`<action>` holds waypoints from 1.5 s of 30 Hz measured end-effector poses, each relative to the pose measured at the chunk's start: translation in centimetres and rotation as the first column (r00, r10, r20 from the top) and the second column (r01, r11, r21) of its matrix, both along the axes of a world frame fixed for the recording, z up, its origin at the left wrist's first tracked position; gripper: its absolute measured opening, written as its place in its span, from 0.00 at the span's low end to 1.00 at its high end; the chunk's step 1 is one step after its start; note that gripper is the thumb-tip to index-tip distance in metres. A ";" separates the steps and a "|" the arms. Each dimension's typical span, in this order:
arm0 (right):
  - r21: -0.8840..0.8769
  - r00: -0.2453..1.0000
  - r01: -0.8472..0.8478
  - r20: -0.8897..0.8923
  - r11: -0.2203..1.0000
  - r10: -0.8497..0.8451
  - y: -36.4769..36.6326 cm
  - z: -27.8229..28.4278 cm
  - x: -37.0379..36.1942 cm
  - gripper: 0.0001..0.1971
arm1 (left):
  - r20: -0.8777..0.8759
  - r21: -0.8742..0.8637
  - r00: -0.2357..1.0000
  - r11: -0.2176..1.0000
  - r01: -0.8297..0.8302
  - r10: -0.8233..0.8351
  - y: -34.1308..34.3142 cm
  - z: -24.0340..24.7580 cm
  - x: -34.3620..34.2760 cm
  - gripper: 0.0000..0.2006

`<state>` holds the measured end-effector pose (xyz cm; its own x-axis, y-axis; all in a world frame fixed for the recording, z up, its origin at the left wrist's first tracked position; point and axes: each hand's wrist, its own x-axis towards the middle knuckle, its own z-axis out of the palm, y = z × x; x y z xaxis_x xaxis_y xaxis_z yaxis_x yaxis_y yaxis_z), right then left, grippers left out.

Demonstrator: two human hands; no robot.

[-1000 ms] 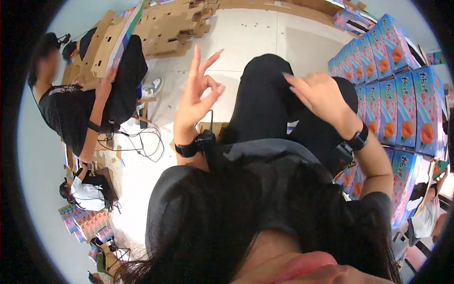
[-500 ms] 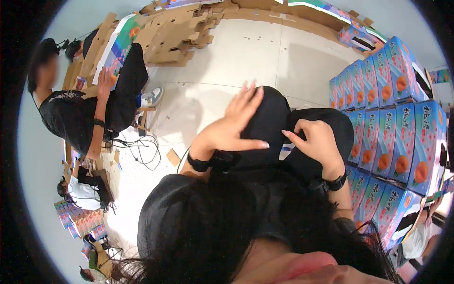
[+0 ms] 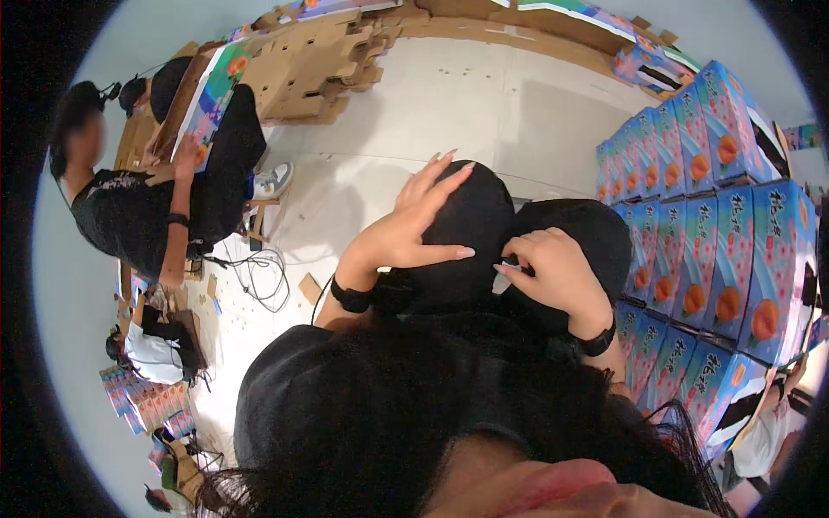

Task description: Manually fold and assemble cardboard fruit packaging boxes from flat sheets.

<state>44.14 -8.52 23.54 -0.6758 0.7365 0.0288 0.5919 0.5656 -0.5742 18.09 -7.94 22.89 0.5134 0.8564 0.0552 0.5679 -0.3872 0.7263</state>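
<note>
My left hand (image 3: 410, 226) rests on my left knee (image 3: 471, 207) in black trousers, its fingers stretched out and its thumb apart. Over my right thigh (image 3: 587, 229), my right hand (image 3: 557, 278) lies with loosely bent fingers. A gap of dark cloth shows between its thumb and forefinger, and I see nothing held there. A small pale patch by that thumb is too unclear to name. Each wrist wears a black band. Closest to my right arm are stacked blue boxes (image 3: 730, 250) printed with an orange fruit.
Flattened brown cardboard (image 3: 315, 73) lies at the far left. A seated co-worker (image 3: 129, 216) at the left touches a colourful carton (image 3: 207, 99). Black cables (image 3: 255, 281) and a cardboard scrap (image 3: 311, 287) lie on the pale floor (image 3: 449, 95). More people and boxes show at lower left.
My left hand has shifted slightly left and settled on the knee. My right hand has moved a little left and down, its fingers now pointing down toward the thigh.
</note>
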 end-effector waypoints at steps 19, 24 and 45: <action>0.185 0.737 0.491 -0.609 0.851 -0.293 0.0 0.2 0.2 0.11 | -0.058 0.133 0.976 0.970 -0.203 0.212 -1.2 0.2 1.4 0.45; 0.447 0.809 0.509 -0.541 0.736 -0.231 0.3 0.8 0.9 0.09 | -0.016 0.173 0.977 0.963 -0.208 0.214 -1.5 -0.7 1.2 0.44; 0.149 0.553 0.552 0.671 0.820 -0.494 11.9 -16.7 18.7 0.13 | -0.235 0.320 0.898 0.902 -0.290 0.372 -6.1 -0.4 3.5 0.43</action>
